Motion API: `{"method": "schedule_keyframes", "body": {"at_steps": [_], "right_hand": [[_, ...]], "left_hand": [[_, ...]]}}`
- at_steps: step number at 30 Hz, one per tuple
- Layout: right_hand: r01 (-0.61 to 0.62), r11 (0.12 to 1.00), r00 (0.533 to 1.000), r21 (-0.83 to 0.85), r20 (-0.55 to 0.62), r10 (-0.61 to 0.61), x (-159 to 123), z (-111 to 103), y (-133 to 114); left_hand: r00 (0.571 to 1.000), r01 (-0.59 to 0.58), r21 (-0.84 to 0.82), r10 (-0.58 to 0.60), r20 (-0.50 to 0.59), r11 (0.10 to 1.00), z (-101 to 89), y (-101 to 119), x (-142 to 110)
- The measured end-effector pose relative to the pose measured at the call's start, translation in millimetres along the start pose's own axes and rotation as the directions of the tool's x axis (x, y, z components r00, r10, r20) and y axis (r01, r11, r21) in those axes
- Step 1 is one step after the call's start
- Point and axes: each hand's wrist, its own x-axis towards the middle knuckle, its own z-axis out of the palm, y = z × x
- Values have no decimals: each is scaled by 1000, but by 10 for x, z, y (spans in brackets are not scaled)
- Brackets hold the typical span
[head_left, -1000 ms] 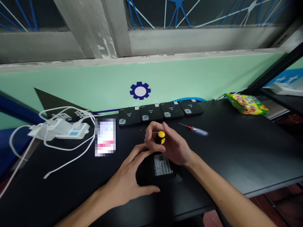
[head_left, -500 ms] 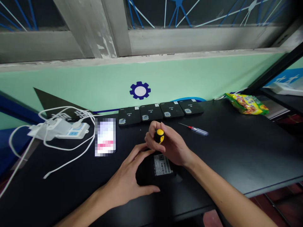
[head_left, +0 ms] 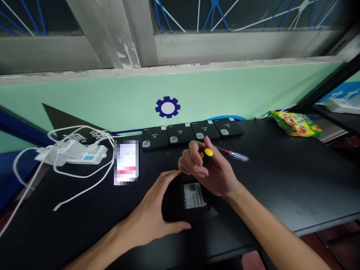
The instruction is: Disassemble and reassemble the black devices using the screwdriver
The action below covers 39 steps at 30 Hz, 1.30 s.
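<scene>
A black box-shaped device [head_left: 176, 204] with a white printed label [head_left: 194, 195] lies on the black tabletop. My left hand [head_left: 153, 206] spans it from the left, fingers at its far edge and thumb along its near edge. My right hand [head_left: 210, 168] is closed around a screwdriver with a black and yellow handle [head_left: 208, 152], tilted over the far part of the device. The tip is hard to make out. Behind and to the right of that hand lies a second screwdriver [head_left: 237, 155] with a clear handle and red collar.
Several similar black boxes [head_left: 180, 134] stand in a row along the wall. To the left are a lit phone [head_left: 126, 163], a white power strip [head_left: 91, 154] and loose white cables [head_left: 84, 176]. A yellow-green snack bag [head_left: 298, 124] lies at the back right.
The yellow-capped handle has tipped to the right with my right hand, which has turned and shifted slightly right. My left hand stays around the device.
</scene>
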Motion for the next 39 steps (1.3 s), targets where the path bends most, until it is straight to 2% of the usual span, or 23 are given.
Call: {"method": "schedule_keyframes", "body": {"at_steps": [4,9,14,19,29,39], "right_hand": [[5,1000,1000,26,-5,-5,-3,-5,-17],[11,993,1000,115,-23,-8,-8,8,-19],[-9,984,999,180,-36,16,-10,11,-10],[-6,978,998,211,-62,20,-10,14,-9],[34,969,989,246,-150,4,6,-6,-69],[6,981,988,192,-152,24,3,-31,-17]], "left_hand": [[999,-46,22,46,-22,999,-18,15,6],[983,-148,12,149,-107,989,-51,16,15],[967,-234,29,235,-97,972,-45,26,30],[956,-256,23,256,-144,966,-12,18,36],[912,-242,6,230,-341,970,20,-14,49],[891,-267,7,249,-380,964,5,-15,37]]}}
